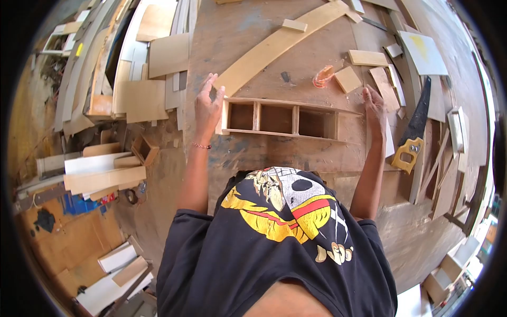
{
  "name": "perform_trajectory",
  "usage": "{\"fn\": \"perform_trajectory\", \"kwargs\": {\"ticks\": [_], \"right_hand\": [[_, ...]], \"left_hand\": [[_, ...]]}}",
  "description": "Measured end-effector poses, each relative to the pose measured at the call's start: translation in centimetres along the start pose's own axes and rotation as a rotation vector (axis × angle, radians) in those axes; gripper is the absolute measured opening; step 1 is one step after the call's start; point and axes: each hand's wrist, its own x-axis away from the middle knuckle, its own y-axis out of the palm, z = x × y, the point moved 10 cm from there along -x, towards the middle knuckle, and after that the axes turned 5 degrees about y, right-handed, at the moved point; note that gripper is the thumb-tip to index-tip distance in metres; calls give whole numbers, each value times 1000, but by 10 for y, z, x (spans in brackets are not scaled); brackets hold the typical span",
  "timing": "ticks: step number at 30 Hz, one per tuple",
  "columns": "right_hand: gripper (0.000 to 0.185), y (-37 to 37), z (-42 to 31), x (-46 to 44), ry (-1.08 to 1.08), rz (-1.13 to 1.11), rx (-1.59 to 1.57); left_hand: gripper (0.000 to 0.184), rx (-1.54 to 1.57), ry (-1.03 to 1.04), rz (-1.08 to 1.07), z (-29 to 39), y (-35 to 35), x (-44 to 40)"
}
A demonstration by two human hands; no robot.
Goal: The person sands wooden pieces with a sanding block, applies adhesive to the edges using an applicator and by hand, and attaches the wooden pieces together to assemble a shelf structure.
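A long, narrow wooden frame (257, 115) lies across the bench in front of me, with two inner dividers making three compartments. My left hand (209, 103) is at its left end, fingers stretched upward and thumb apart. The palm is close against the end piece; I cannot tell how firmly it touches. Beyond the frame's right end, my right hand (374, 105) is raised slightly with loosely bent fingers, and nothing shows in it. A gap separates it from the frame.
Behind the frame a long board (280, 45) slants across the bench, a small block (294, 25) on it. Orange string (323, 77) and a square wood piece (348, 80) lie nearby. A handsaw (414, 129) rests at right. Offcuts (105, 171) are stacked at left.
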Motion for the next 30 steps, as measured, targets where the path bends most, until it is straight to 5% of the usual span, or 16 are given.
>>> {"fn": "perform_trajectory", "kwargs": {"ticks": [7,9,14,15,17,21,28,30], "right_hand": [[53,37,-40,-54,-247,69,189],[57,45,-73,-45,-169,47,378],[34,72,-76,-57,-310,17,449],[33,75,-75,-57,-315,11,417],[32,78,-77,-54,-300,-6,406],[32,76,-73,-54,-314,30,426],[17,54,-110,-32,-311,-38,150],[6,49,-150,-10,-394,-82,-14]], "left_hand": [[36,29,-132,150,-17,-22,25],[34,-72,-107,220,7,-29,33],[26,-79,61,219,53,4,41],[25,151,-118,143,51,18,41],[28,216,-129,53,63,46,32],[52,99,95,-318,91,139,-5],[74,-192,526,-437,142,218,-49],[69,305,418,-494,160,199,-56]]}}
